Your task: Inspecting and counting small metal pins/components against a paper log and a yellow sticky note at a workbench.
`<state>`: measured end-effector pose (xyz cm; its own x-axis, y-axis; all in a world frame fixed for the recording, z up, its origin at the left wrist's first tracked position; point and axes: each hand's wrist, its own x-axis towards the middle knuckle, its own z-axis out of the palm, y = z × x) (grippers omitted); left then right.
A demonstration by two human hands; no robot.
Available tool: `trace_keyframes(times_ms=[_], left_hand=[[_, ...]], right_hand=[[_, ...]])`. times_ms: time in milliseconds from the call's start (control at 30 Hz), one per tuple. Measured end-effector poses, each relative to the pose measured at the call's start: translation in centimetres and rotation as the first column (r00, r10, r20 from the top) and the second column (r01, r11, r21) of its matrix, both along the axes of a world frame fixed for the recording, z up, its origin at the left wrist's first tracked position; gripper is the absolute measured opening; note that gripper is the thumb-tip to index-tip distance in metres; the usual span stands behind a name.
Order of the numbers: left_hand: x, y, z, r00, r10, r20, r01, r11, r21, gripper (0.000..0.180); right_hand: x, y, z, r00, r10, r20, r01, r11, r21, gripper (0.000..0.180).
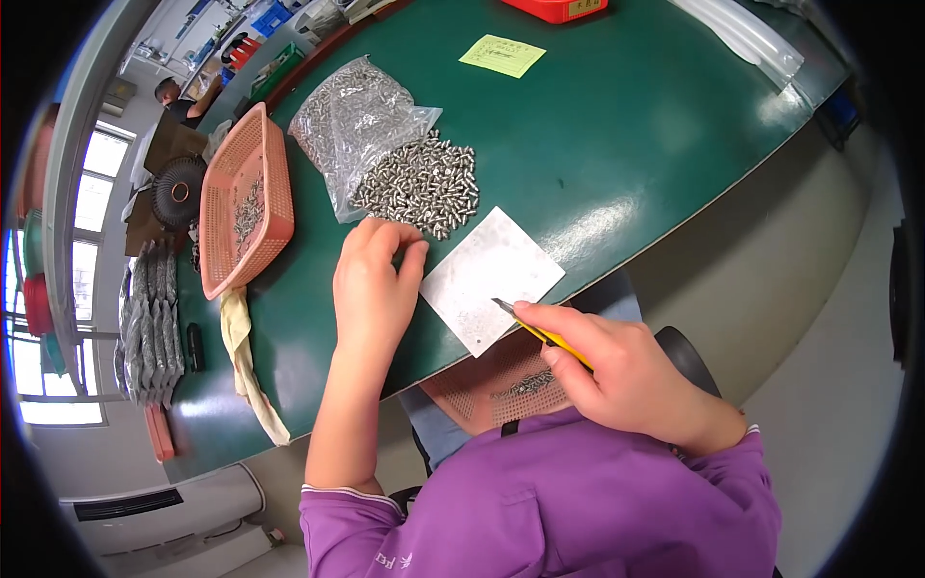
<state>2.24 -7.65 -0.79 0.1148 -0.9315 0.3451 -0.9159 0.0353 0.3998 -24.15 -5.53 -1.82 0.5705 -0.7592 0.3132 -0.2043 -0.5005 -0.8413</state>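
Observation:
A heap of small shiny metal parts [419, 188] spills from a clear plastic bag [356, 116] on the green table. At its near edge is my left hand [378, 275], fingers curled in toward the thumb; whatever they pinch is hidden. My right hand [626, 371] grips a yellow utility knife [564, 349], its blade pointing left over a white sheet [496, 275]. The sheet lies at the table edge with grey marks and a small dark speck near its lower corner. Below that edge, by my lap, sits a pink basket [462, 400] with some metal parts in it.
Left of the bag, another pink basket [275, 207] stands tilted with metal parts inside. Near it lie a pale cloth strip [246, 366] and a stack of filled bags [151, 323]. A yellow paper slip [503, 56] and a red tray [554, 10] are farther back. A person [183, 101] sits far left.

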Motion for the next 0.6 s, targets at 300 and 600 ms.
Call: trace_keyframes(times_ms=[300,600], left_hand=[[0.6,-1.0,-0.3,0.995,0.007,0.096,-0.009,1.0,0.02,0.006],[-3.5,5.1,1.1,0.974,-0.144,-0.176,0.165,0.98,0.113,0.012]], right_hand=[[-0.3,0.3,-0.1,1.0,0.004,-0.014,-0.004,1.0,0.031,0.044],[1.0,0.3,-0.5,0.995,0.022,-0.096,-0.022,1.0,0.008,0.044]])
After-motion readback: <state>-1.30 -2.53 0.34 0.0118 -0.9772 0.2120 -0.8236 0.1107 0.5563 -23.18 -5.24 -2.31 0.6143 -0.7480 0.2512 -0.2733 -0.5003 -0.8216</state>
